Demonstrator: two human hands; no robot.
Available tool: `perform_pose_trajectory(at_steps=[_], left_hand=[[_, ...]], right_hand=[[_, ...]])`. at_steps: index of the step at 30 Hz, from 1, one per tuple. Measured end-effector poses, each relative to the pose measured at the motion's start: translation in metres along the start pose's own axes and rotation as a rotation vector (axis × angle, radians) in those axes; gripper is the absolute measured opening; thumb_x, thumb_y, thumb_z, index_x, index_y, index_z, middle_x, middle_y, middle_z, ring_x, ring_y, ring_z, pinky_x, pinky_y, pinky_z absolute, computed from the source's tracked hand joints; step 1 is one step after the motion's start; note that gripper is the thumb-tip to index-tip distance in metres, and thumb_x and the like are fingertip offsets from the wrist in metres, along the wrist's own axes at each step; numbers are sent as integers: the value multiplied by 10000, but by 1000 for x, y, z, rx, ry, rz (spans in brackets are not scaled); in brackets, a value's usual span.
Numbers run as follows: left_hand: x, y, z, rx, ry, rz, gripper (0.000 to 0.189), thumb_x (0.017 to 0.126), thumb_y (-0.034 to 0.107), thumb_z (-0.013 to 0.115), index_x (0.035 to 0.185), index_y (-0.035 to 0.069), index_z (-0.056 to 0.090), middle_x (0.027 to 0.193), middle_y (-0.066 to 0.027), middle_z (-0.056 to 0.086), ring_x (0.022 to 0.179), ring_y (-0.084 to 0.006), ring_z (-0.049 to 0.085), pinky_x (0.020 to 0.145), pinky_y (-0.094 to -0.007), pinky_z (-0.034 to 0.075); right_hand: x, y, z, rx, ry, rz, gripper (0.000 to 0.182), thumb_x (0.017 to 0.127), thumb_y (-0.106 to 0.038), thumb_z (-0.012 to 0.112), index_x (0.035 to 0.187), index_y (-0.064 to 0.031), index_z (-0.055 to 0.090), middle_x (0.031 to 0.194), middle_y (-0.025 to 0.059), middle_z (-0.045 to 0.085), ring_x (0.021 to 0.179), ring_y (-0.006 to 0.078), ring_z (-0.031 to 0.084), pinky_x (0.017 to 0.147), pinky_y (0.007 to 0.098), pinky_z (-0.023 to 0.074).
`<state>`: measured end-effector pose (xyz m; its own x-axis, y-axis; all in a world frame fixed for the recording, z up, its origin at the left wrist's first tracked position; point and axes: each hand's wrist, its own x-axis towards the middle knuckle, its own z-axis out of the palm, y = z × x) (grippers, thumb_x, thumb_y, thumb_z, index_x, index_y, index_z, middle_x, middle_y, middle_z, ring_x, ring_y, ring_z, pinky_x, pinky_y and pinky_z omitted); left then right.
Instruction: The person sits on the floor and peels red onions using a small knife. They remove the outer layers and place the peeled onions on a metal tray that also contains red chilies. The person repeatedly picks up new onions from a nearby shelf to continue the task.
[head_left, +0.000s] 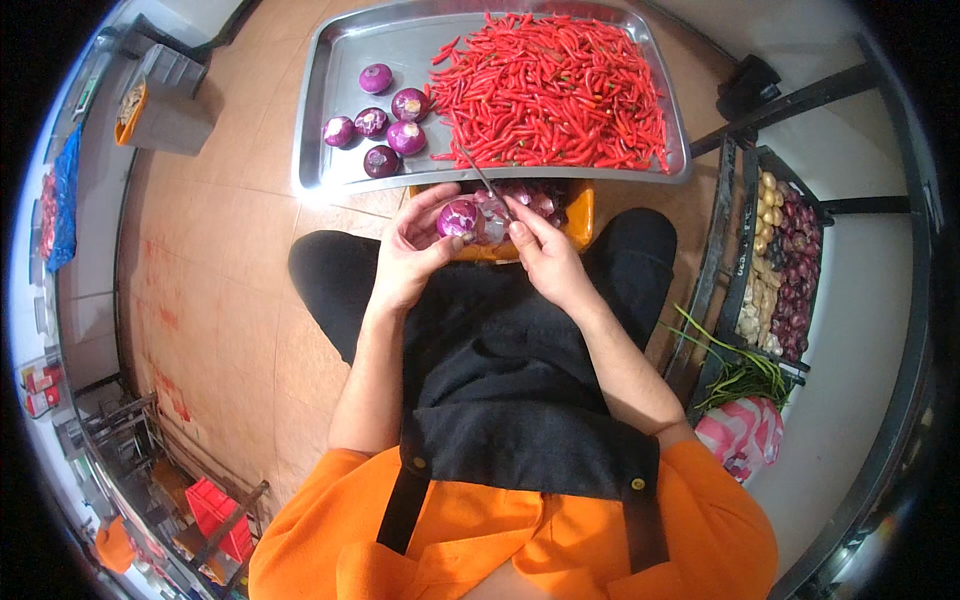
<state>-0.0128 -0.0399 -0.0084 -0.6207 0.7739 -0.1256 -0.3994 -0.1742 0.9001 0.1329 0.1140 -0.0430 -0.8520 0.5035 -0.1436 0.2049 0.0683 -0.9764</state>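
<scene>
My left hand (420, 236) holds a purple onion (459, 219) between thumb and fingers; pale streaks mark its skin. Beside it, my right hand (541, 251) grips a knife (486, 180), whose blade points up and left, in front of the near rim of a metal tray (360, 182). Under both hands is an orange container (579, 217) with purple onion skins (536, 199) in it. Several purple onions (406, 138) sit on the tray's left part. A large heap of red chili peppers (551, 97) covers its right part.
On the right, a black crate (731, 300) holds red onions (799, 247), potatoes (769, 202), ginger and garlic. Green stalks (742, 382) and a pink-and-white striped bag (742, 435) lie near it. A grey bin (169, 116) stands far left, and a red crate (220, 517) sits lower left.
</scene>
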Motion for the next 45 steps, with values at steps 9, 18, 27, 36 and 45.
perform_pose_trajectory(at_steps=[9, 18, 27, 36, 45], left_hand=[[0, -10, -14, 126, 5, 0, 577, 836, 0, 757, 1381, -43, 572, 1233, -94, 675, 1131, -170, 648, 1023, -341, 511], [-2, -11, -14, 176, -48, 20, 529, 848, -34, 716, 1361, -35, 587, 1253, -97, 671, 1151, -183, 650, 1033, -333, 510], [0, -13, -13, 111, -22, 35, 605, 836, -18, 753, 1406, -33, 550, 1364, -130, 626, 1227, -217, 626, 1092, -374, 485], [-1, -15, -13, -9, 52, 164, 533, 840, -69, 704, 1341, 11, 542, 1331, -121, 613, 1213, -232, 628, 1074, -389, 500], [0, -22, -5, -77, 154, 85, 504, 850, -38, 774, 1292, 25, 541, 1253, -99, 623, 1186, -233, 636, 1038, -390, 526]], right_hand=[[-10, -48, -8, -377, -117, -409, 545, 1011, -251, 624, 1526, -170, 465, 1163, 247, 689, 1045, 424, 682, 858, 476, 555], [-3, -25, 0, -175, -75, -455, 438, 1064, -244, 568, 1480, -110, 545, 1158, 139, 722, 1009, 252, 711, 859, 349, 556], [2, 3, 1, 188, -41, 66, 435, 1093, -242, 524, 1445, 13, 542, 1420, 148, 615, 1316, 195, 552, 1120, 318, 401], [-1, 14, 5, -80, 22, 33, 472, 1083, -302, 526, 1466, -26, 517, 1365, 215, 635, 1268, 287, 620, 1064, 368, 459], [-15, -43, 6, -174, -86, -347, 585, 1032, -242, 594, 1552, -67, 393, 1395, 287, 567, 1261, 437, 581, 1002, 469, 500]])
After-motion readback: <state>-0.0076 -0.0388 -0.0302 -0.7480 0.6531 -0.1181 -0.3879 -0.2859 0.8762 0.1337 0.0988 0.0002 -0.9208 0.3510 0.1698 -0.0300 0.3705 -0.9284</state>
